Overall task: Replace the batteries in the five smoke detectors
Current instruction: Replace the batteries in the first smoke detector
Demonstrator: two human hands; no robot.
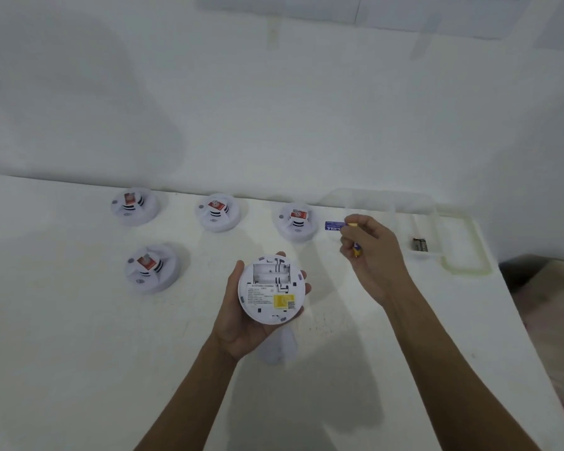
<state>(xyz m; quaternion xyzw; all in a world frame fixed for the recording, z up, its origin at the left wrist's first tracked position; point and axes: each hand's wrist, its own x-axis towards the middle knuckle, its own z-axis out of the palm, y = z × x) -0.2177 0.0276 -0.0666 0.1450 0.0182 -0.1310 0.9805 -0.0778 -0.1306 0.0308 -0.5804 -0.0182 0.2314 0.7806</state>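
My left hand (241,323) holds a white round smoke detector (271,289) upside down above the table, its open battery bay facing up with no batteries in it and a yellow label on its back. To the right, my right hand (372,252) pinches a blue battery (334,226) that points left, and a second battery (357,249) is tucked under its fingers. Several other smoke detectors lie on the white table (79,353): three in a back row (135,206) (218,211) (295,221) and one nearer at the left (150,267).
A clear plastic tray (437,242) at the back right holds a pair of dark batteries (420,245). A white cover piece (279,348) lies under my left wrist. The wall (274,109) rises behind the table; its right edge drops to the floor (560,320).
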